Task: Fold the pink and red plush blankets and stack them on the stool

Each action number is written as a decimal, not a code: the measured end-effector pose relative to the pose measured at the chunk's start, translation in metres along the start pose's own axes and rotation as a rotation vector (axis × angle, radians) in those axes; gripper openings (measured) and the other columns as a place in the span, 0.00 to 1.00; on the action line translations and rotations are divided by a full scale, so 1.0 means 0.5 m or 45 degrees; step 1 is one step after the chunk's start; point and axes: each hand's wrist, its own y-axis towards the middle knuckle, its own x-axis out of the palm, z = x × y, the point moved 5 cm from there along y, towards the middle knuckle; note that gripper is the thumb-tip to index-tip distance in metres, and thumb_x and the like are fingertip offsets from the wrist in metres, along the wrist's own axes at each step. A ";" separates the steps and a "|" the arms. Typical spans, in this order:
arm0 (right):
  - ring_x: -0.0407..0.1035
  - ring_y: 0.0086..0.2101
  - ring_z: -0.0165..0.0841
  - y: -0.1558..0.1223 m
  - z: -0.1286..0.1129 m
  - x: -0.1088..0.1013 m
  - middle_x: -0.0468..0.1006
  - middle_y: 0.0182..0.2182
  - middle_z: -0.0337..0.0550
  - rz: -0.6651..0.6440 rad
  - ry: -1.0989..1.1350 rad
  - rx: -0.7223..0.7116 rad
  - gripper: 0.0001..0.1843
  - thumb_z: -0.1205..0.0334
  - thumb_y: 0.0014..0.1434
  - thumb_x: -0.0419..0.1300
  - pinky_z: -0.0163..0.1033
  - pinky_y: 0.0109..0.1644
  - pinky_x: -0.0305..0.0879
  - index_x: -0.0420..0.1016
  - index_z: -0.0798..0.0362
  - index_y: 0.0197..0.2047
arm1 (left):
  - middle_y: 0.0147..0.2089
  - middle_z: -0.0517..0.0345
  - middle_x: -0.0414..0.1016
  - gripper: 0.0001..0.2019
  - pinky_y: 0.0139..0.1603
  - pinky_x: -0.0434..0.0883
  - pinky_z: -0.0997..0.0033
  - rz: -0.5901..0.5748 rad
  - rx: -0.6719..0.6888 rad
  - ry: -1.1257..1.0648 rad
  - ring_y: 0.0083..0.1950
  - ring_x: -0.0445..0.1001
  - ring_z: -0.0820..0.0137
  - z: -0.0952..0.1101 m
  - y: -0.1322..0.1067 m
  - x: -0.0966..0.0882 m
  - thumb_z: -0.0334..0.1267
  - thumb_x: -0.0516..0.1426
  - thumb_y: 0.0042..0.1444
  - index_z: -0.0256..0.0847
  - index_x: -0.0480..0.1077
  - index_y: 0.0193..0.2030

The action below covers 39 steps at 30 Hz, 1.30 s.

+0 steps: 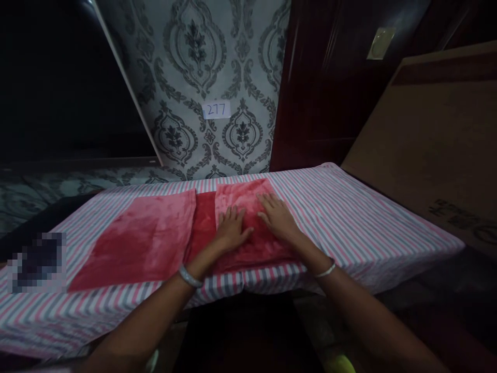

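Observation:
A red and pink plush cloth (135,238) lies on the table, with its left and right sides folded in toward the middle. Between the two folded panels shows a darker red strip (205,210). My left hand (232,229) rests flat on the right panel near its inner edge, fingers spread. On the same panel, farther right, my right hand (277,216) lies flat with its fingers apart. Neither hand grips anything. A band circles each wrist.
The table wears a striped cloth (330,212). A large cardboard box (438,129) stands at the right. A dark screen (70,83) is at the left. Behind are patterned wallpaper with a paper marked 277 (216,110) and a dark red door (314,88).

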 end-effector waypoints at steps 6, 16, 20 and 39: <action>0.43 0.73 0.45 0.002 0.099 0.109 0.48 0.75 0.53 -0.285 -0.217 0.247 0.34 0.49 0.72 0.48 0.58 0.70 0.53 0.52 0.54 0.76 | 0.80 0.40 0.42 0.38 0.75 0.42 0.36 -0.003 0.034 0.053 0.80 0.37 0.44 0.009 -0.044 0.052 0.59 0.53 0.65 0.45 0.53 0.76; 0.43 0.73 0.48 0.119 0.089 0.089 0.49 0.75 0.52 -0.079 -0.269 0.205 0.32 0.51 0.73 0.44 0.62 0.70 0.49 0.51 0.50 0.76 | 0.80 0.40 0.43 0.39 0.74 0.42 0.32 0.051 0.051 -0.028 0.79 0.38 0.42 0.004 -0.047 0.052 0.60 0.57 0.62 0.47 0.54 0.76; 0.49 0.71 0.47 0.126 0.105 0.148 0.56 0.73 0.56 -0.155 -0.338 0.244 0.32 0.49 0.73 0.44 0.58 0.70 0.53 0.57 0.54 0.74 | 0.80 0.40 0.42 0.41 0.74 0.40 0.31 0.033 0.043 -0.100 0.79 0.36 0.41 0.009 -0.051 0.053 0.60 0.58 0.60 0.45 0.54 0.76; 0.49 0.71 0.46 0.109 0.123 0.178 0.57 0.73 0.56 -0.137 -0.312 0.239 0.33 0.49 0.73 0.42 0.59 0.69 0.54 0.57 0.54 0.74 | 0.57 0.36 0.72 0.19 0.56 0.72 0.61 0.001 -0.681 0.120 0.58 0.76 0.55 -0.269 -0.076 -0.093 0.32 0.55 0.62 0.32 0.70 0.59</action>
